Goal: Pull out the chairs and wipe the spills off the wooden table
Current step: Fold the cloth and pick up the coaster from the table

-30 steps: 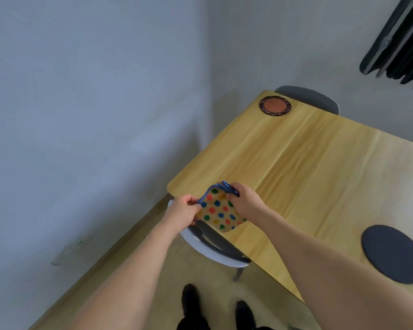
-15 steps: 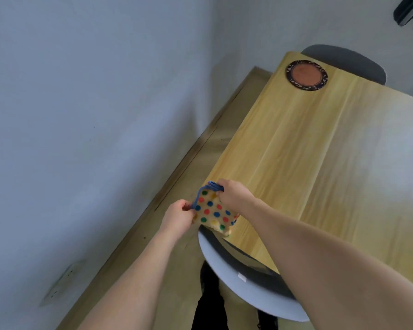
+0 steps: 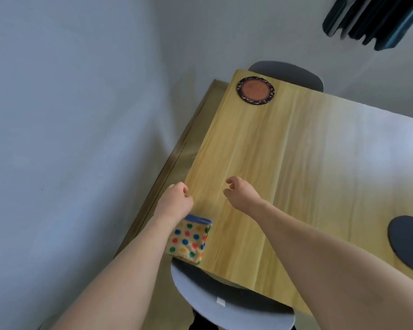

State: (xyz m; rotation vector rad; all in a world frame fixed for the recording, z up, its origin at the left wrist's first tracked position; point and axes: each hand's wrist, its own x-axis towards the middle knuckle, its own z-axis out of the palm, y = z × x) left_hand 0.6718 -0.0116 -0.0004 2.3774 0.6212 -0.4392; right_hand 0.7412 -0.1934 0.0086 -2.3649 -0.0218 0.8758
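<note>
we have let go of the one dotted cloth (image 3: pixel 188 239), folded square on the wooden table (image 3: pixel 296 175).
both our left hand (image 3: pixel 175 202) and right hand (image 3: pixel 240 192) hang loosely curled, holding nothing; two round coasters (image 3: pixel 255 90) past the cloth.

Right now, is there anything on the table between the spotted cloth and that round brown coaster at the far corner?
No. In the head view, only bare wooden table lies between the spotted cloth and the brown coaster.

brown coaster (image 3: pixel 255 90), dark round mat (image 3: pixel 408 244), grey wall (image 3: pixel 69 103)
</note>
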